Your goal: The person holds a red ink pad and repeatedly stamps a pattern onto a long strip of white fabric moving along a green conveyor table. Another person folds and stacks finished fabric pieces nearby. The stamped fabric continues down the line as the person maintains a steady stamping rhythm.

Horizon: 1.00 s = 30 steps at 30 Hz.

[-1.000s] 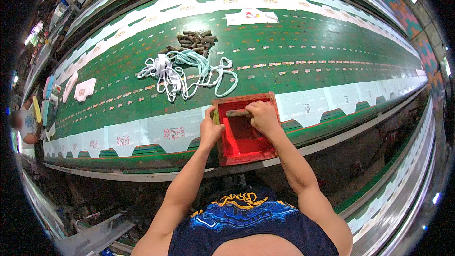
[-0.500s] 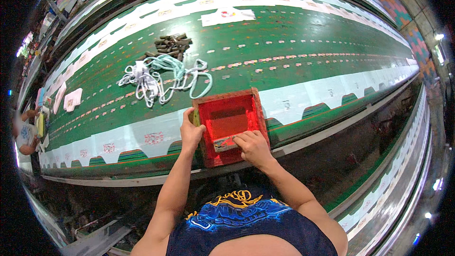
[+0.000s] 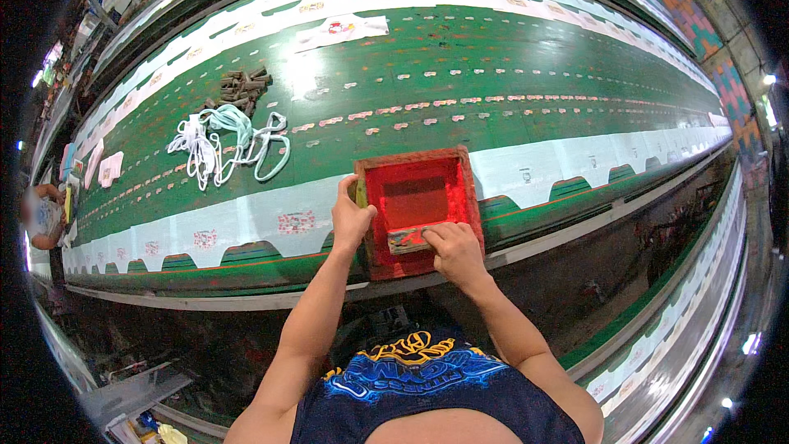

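A square wooden screen-printing frame [image 3: 417,157], its inside coated with red ink, lies on light fabric at the table's near edge. My left hand [image 3: 352,219] grips the frame's left side, thumb over the rim. Inside the frame, near its lower end, my right hand [image 3: 457,252] holds an ink-smeared squeegee [image 3: 405,241] with the fingers closed around its right part. The fabric beneath the frame is mostly hidden. Just left of it, a red patterned print [image 3: 296,223] shows on a pale fabric piece [image 3: 246,218]; to the right a small dark print [image 3: 527,175] is visible.
On the long green table [image 3: 345,127] lie tangled white and mint cords [image 3: 226,140] beside a pile of dark short rods [image 3: 242,90]. Printed pale pieces line the far edge, with a white printed piece [image 3: 341,31] nearer. Another person [image 3: 45,214] stands at the far left.
The view has shifted, so the cords and rods appear farther left and the frame slightly farther right. Both hands keep their holds; the squeegee stays near the frame's lower end.
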### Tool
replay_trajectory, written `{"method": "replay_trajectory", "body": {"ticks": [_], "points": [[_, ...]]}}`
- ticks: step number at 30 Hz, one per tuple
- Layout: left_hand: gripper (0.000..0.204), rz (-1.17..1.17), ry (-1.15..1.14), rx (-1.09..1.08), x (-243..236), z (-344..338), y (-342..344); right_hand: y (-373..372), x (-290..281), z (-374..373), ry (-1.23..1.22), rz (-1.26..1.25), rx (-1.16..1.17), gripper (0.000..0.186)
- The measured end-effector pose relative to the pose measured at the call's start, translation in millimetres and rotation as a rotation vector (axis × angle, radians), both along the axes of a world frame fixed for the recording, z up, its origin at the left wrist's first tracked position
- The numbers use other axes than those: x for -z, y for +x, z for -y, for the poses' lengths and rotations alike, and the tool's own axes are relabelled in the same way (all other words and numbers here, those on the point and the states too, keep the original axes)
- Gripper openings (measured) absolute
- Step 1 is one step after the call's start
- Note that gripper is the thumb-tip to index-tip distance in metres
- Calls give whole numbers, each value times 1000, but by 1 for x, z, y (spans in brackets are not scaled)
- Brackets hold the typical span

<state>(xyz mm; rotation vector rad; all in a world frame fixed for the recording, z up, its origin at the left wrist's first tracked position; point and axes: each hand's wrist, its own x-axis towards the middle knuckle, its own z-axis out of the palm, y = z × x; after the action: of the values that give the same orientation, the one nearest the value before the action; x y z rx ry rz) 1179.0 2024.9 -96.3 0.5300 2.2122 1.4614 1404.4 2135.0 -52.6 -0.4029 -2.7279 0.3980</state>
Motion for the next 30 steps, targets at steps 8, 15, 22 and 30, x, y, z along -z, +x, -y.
{"method": "replay_trajectory", "body": {"ticks": [8,15,22,30], "points": [[76,32,-130,-11,-13,-25,13,18,5,-24,-49,-3,-36,28],[77,24,-168,-5,-17,-24,14,19,5,-26,-57,22,-58,27],[80,86,-173,9,-11,-23,9,19,4,-26,-62,19,-67,28],[79,87,-104,20,-1,-17,4,17,1,-21,-74,48,-63,29]]}}
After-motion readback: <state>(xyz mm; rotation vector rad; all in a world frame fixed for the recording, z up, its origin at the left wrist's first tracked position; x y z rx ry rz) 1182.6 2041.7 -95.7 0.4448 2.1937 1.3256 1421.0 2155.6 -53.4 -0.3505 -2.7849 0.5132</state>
